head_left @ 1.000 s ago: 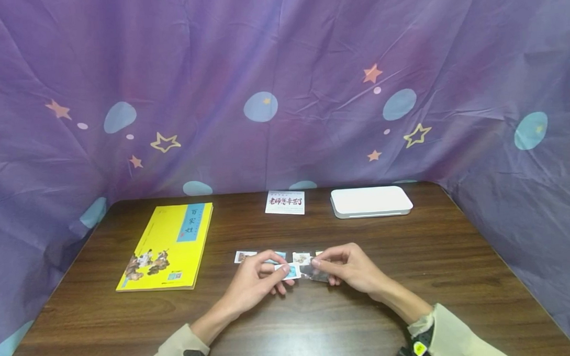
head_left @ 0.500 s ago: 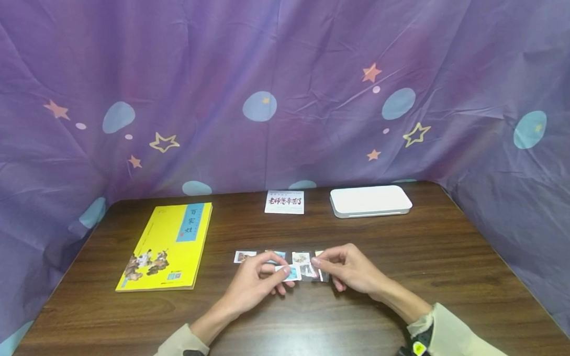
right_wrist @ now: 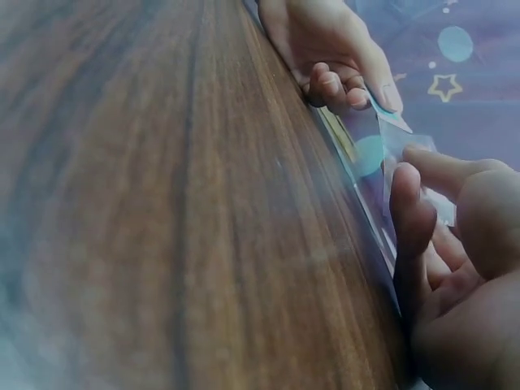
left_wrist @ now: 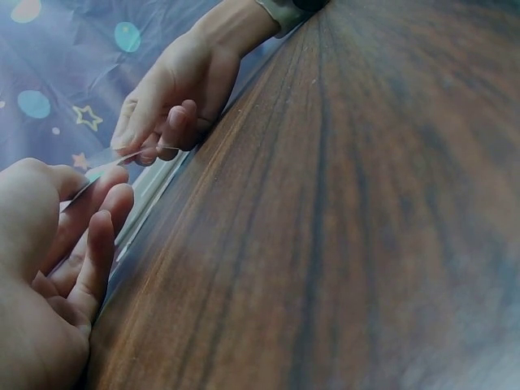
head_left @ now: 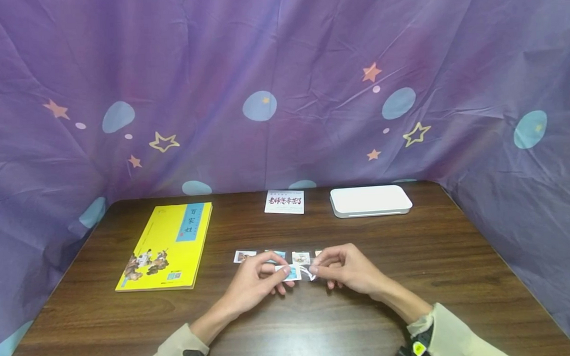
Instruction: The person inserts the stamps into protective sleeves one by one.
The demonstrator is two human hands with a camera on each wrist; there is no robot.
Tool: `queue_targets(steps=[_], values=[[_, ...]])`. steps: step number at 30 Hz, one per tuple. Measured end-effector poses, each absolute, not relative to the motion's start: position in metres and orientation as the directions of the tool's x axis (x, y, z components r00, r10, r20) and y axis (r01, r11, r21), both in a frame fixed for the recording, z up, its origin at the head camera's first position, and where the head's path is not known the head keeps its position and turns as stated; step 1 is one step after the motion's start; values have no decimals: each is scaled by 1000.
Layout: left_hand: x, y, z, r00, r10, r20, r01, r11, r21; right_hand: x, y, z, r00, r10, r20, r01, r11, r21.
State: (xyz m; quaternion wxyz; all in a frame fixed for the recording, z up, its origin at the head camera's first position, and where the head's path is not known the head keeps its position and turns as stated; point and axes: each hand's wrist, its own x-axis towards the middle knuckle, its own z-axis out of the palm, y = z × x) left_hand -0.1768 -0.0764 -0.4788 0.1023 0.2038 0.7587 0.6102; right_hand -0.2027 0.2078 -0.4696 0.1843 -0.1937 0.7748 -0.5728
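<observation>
Between thumb and forefinger, my left hand (head_left: 257, 277) pinches a small stamp-like picture card (head_left: 294, 272) with a white border and a blue picture. A clear plastic sleeve (right_wrist: 396, 154) extends from the card toward my right hand (head_left: 354, 270), which pinches it between thumb and fingertip. In the left wrist view, the thin card (left_wrist: 88, 184) and sleeve bridge the gap between both hands, above the table. Behind the hands lie similar small cards: a brown one (head_left: 245, 256), a blue one (head_left: 277, 255) partly covered by my left fingers, and a pale one (head_left: 301, 258). Another is mostly hidden behind my right hand.
A yellow book (head_left: 167, 250) lies on the left of the wooden table (head_left: 290, 329). At the back stand a white card with red writing (head_left: 284, 202) and, to its right, a flat white case (head_left: 371, 201). A purple curtain (head_left: 283, 136) hangs behind the table.
My right thumb and fingertip have shifted slightly left along the clear sleeve, and its glare pattern differs. The left hand and its card stay almost in place.
</observation>
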Motion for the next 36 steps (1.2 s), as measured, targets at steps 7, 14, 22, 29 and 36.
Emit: queue_targets(steps=[7,14,22,29,36], values=[[-177,-77,-478,-908,410,87,163,153,975,-201,209,-469,-839,-539,-71,-116,306,-945],[-177,-77,-477,-915,395,85,144,123,982,-201,210,-469,-827,-558,-65,-145,325,-934],[-177,-76,-476,-919,384,85,132,96,987,-202,210,-470,-816,-575,-50,-177,331,-927],[-177,-77,-476,-913,399,88,140,105,985,-202,209,-469,-818,-574,-39,-191,336,-922],[-176,-77,-476,-905,415,93,153,115,981,-202,208,-469,-817,-575,-43,-184,329,-926]])
